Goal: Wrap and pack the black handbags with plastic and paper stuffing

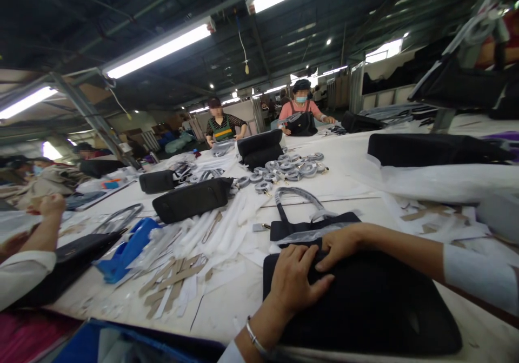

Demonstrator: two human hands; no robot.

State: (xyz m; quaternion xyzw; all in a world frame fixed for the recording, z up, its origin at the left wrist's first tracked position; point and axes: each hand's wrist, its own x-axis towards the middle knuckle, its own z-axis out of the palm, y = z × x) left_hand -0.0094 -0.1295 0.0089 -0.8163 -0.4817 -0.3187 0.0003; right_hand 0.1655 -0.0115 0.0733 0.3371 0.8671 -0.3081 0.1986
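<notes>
Blk bag [385, 303] flat at near edge of table [221, 317]. L hand [294, 281] on top, thumb & fingers spread; R hand [340, 244] alongside, can't tell if pinching. Cardboard strips [182, 278] left, nr same edge.

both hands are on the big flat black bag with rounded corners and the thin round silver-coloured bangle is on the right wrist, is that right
Not quite: the thin round silver-coloured bangle is on the wrist of the left hand, not the right, as the head view shows. Both hands are on the big flat black bag with rounded corners, as you say.
</notes>
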